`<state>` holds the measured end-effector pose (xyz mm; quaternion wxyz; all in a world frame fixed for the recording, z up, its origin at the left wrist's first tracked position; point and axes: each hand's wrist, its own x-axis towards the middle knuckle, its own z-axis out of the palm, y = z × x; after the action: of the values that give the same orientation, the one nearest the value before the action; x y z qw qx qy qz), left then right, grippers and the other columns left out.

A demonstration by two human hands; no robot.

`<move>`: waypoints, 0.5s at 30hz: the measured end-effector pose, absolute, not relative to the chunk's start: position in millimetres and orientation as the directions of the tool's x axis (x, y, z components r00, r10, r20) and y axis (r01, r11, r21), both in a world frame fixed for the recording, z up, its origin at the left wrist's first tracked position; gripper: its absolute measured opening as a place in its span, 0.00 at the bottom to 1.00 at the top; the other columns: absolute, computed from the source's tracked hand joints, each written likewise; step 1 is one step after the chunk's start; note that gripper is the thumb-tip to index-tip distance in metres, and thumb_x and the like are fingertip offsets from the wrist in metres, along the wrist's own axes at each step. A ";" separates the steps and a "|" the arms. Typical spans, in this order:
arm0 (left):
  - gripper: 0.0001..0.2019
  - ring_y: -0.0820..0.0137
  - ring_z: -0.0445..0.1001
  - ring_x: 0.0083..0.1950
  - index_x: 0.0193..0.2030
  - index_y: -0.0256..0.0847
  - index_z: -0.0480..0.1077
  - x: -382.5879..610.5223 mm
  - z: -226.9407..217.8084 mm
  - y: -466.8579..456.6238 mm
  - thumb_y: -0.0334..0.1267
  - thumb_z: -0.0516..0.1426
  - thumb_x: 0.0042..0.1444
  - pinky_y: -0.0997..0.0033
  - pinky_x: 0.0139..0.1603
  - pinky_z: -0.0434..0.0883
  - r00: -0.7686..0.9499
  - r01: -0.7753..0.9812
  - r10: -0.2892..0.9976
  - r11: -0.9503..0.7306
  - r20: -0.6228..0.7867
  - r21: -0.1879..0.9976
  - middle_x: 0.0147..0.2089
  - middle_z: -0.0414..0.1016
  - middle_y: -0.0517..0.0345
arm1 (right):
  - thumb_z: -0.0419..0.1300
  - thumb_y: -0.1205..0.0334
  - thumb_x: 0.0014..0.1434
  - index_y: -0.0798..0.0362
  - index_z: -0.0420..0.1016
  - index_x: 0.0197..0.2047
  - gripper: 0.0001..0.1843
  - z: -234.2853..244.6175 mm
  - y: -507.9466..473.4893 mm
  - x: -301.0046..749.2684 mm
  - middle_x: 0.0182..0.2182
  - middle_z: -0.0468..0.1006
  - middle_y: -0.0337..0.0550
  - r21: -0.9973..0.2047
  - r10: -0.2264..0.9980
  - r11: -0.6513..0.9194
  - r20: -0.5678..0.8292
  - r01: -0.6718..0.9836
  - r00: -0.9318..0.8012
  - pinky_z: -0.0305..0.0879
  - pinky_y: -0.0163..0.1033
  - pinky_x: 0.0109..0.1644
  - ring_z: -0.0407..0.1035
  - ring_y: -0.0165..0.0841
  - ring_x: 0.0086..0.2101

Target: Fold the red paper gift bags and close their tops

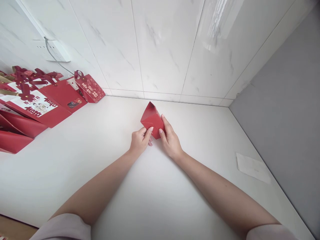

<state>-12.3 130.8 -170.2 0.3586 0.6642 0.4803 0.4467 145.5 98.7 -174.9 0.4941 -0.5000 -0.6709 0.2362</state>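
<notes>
A small red paper gift box (153, 120), tilted and partly folded, is between my hands above the white tabletop. Its upper end stands open and looks dark inside. My left hand (142, 139) pinches the lower left edge, thumb on the face turned towards me and fingers behind. Around the right side wraps my right hand (170, 138), its thumb on the near face and fingers along the far side. The box's far face is hidden from me.
Several red gift bags (57, 103) with ribbon handles stand at the left by the tiled wall (165, 43). A grey cable (53, 53) runs from a wall socket (58, 50) behind them. A pale paper tissue (252, 167) lies at the right on the white table (155, 193).
</notes>
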 end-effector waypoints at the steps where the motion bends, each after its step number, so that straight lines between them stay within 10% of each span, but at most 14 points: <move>1: 0.22 0.70 0.75 0.18 0.27 0.39 0.65 -12.5 -170.8 130.8 0.57 0.55 0.60 0.75 0.17 0.70 0.145 0.316 0.958 -0.281 0.247 0.906 0.20 0.71 0.61 | 0.42 0.50 0.72 0.38 0.38 0.74 0.30 -174.7 98.8 145.6 0.72 0.49 0.37 -0.808 0.903 0.391 0.430 0.441 -0.014 0.61 0.50 0.67 0.46 0.36 0.69; 10: 0.44 0.66 0.75 0.22 0.32 0.35 0.72 -16.8 -174.6 149.6 0.71 0.30 0.57 0.70 0.19 0.66 0.214 0.018 0.972 -0.107 0.100 0.994 0.26 0.77 0.45 | 0.44 0.66 0.71 0.38 0.51 0.72 0.29 -175.9 101.5 145.5 0.74 0.38 0.39 -0.500 0.733 0.580 0.665 0.643 -0.145 0.59 0.55 0.66 0.50 0.42 0.68; 15: 0.20 0.67 0.78 0.36 0.45 0.40 0.71 -19.0 -176.7 163.4 0.54 0.51 0.58 0.72 0.29 0.72 0.048 -0.048 0.996 -0.070 0.072 0.996 0.45 0.79 0.51 | 0.47 0.70 0.66 0.40 0.64 0.65 0.27 -175.4 99.2 147.9 0.70 0.53 0.42 -0.454 0.687 0.635 0.702 0.626 -0.188 0.54 0.60 0.67 0.52 0.44 0.66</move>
<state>-19.0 163.4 -176.7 0.5058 0.5179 0.4575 0.5163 147.9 99.2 -175.4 0.4737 -0.4262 -0.7701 0.0325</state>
